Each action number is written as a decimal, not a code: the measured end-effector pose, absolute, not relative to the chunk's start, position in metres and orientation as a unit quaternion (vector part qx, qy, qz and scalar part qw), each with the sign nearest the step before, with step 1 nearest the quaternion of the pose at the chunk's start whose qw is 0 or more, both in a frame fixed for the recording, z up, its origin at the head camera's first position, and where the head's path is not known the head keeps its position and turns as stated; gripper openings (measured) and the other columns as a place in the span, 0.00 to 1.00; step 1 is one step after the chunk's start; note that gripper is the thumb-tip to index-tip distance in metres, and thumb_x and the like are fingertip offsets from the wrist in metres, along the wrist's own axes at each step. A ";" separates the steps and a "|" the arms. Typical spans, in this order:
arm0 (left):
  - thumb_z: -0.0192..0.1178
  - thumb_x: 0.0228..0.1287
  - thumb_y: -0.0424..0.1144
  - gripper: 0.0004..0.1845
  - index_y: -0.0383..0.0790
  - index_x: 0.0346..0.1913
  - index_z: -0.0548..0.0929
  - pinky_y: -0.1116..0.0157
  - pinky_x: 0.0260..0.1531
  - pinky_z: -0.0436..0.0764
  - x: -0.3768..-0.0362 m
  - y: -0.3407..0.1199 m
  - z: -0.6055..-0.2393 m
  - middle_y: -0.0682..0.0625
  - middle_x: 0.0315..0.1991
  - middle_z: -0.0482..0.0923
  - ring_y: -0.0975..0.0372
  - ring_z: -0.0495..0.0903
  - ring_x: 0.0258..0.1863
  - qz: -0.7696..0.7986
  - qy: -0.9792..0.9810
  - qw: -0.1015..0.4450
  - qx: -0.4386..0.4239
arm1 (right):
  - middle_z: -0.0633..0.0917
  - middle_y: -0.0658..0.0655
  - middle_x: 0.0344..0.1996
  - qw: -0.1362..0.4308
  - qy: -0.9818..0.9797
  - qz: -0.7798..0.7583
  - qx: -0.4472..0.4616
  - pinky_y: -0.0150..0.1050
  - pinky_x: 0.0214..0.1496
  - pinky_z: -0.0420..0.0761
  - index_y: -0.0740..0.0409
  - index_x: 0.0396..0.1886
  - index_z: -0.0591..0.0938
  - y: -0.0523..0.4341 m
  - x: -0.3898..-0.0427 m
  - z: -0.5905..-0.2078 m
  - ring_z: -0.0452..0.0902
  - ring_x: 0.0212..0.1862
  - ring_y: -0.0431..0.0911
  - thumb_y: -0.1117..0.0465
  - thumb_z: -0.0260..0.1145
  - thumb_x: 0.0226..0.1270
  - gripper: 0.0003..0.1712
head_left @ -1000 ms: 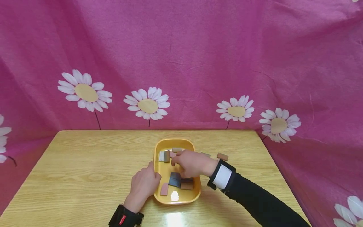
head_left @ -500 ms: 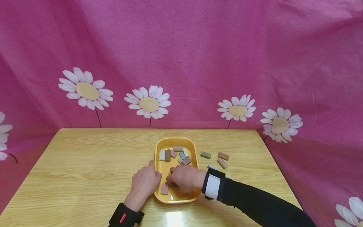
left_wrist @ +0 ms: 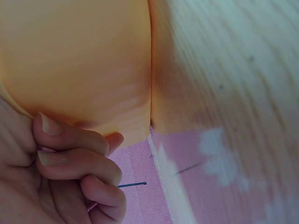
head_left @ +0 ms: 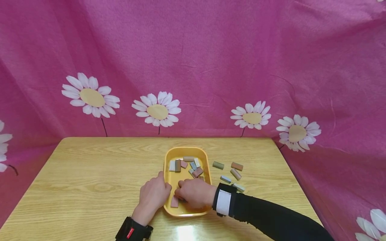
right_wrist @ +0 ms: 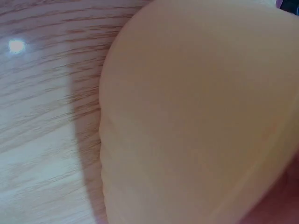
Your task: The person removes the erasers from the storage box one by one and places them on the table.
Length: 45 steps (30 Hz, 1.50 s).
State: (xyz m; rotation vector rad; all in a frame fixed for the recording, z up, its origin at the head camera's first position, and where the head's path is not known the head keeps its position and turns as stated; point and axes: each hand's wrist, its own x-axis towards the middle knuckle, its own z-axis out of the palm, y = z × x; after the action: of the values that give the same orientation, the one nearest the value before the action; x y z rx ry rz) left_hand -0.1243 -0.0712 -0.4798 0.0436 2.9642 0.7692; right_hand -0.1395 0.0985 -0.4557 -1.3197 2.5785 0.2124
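Note:
A yellow rounded tray [head_left: 181, 180] stands on the table. My left hand [head_left: 154, 192] grips its left rim; in the left wrist view, curled fingers [left_wrist: 77, 163] lie against the outside wall. My right hand [head_left: 196, 193] reaches into the near half, fingers bent down over a dark block that is mostly hidden. Whether the fingers pinch it cannot be seen. Beside the fingertips lies a pink block [head_left: 174, 202]. Toward the far end are a white block [head_left: 172, 166], a brown block [head_left: 178, 165], a tan cylinder [head_left: 189, 159] and a dark pink block [head_left: 197, 172]. The right wrist view shows only the tray's outer wall [right_wrist: 187, 112].
Right of the tray lie loose pieces: a green cylinder [head_left: 218, 165], an orange-brown block [head_left: 237, 166], a tan cylinder [head_left: 236, 174], a light blue block [head_left: 225, 179] and a pale block [head_left: 238, 187]. A pink flowered cloth [head_left: 205, 67] hangs behind the wooden table [head_left: 90, 180].
My right hand has come down from the tray's middle toward its near end, covering the dark blocks seen there earlier and uncovering pieces farther back. The left hand stays on the rim.

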 end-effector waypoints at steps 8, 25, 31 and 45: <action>0.54 0.63 0.40 0.21 0.29 0.54 0.74 0.63 0.16 0.62 -0.124 -0.073 -0.481 0.49 0.19 0.68 0.58 0.69 0.16 0.254 0.966 0.037 0.013 | 0.72 0.44 0.28 0.138 0.883 0.039 -0.447 0.32 0.31 0.68 0.44 0.35 0.79 0.100 -0.142 -0.447 0.68 0.29 0.37 0.55 0.76 0.48 0.15; 0.54 0.64 0.40 0.22 0.29 0.56 0.74 0.63 0.17 0.64 -0.127 -0.073 -0.479 0.49 0.19 0.69 0.59 0.69 0.16 0.251 0.967 0.041 0.013 | 0.69 0.44 0.29 0.021 0.935 -0.096 -0.342 0.33 0.28 0.69 0.46 0.28 0.73 0.200 -0.145 -0.406 0.66 0.28 0.38 0.62 0.72 0.43 0.16; 0.54 0.64 0.40 0.21 0.30 0.56 0.74 0.63 0.17 0.64 -0.124 -0.071 -0.478 0.49 0.20 0.69 0.58 0.70 0.17 0.255 0.966 0.045 0.009 | 0.68 0.44 0.28 0.045 0.943 -0.100 -0.315 0.33 0.30 0.68 0.47 0.28 0.75 0.239 -0.135 -0.427 0.65 0.29 0.39 0.63 0.74 0.45 0.16; 0.54 0.63 0.40 0.19 0.31 0.53 0.74 0.62 0.17 0.63 -0.123 -0.071 -0.478 0.49 0.20 0.69 0.58 0.70 0.17 0.256 0.966 0.036 0.010 | 0.67 0.43 0.28 0.048 0.944 -0.098 -0.311 0.33 0.31 0.67 0.47 0.26 0.72 0.267 -0.106 -0.469 0.64 0.29 0.37 0.67 0.71 0.42 0.17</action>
State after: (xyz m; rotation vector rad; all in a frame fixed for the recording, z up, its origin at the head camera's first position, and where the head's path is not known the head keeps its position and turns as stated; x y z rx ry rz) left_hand -0.1232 -0.0712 -0.4784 0.0310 2.9668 0.7846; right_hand -0.1061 0.2669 -0.4691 -0.9480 2.8782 -0.2976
